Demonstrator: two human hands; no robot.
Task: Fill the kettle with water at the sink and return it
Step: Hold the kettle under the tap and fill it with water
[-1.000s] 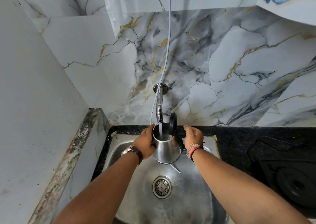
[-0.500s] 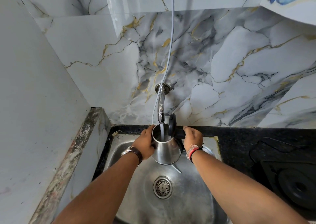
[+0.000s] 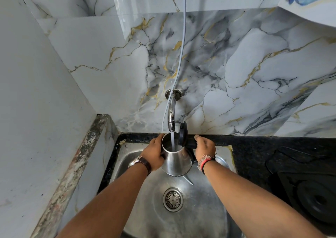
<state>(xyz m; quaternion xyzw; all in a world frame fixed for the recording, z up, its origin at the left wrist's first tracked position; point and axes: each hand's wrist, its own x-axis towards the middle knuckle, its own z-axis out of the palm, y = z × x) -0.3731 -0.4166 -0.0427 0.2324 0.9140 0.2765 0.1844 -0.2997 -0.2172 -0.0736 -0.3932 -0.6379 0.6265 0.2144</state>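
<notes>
1. Nearest the camera, two bare forearms reached forward over the sink (image 3: 138, 165).
2. Drain (image 3: 173, 199) sat in the basin floor, below the kettle (image 3: 177, 162).
3. Left hand (image 3: 153, 155) was wrapped around the kettle's steel side, fingers curled up to the rim; watch (image 3: 140, 163) on that wrist.
4. Right hand (image 3: 204, 146) was closed over the black handle; thread bands (image 3: 205, 160) on that wrist.
5. Kettle was held above the basin, clear of its floor, directly under the tap (image 3: 171, 114).
6. Lid (image 3: 182, 133) stood hinged open, upright on the handle side.
7. Water (image 3: 172, 140) ran from the spout straight into the kettle mouth.
8. Black counter (image 3: 254, 146) lay right of the sink; marble wall (image 3: 236, 65) behind, with a grey hose (image 3: 183, 37) hanging down it to the tap.
</notes>
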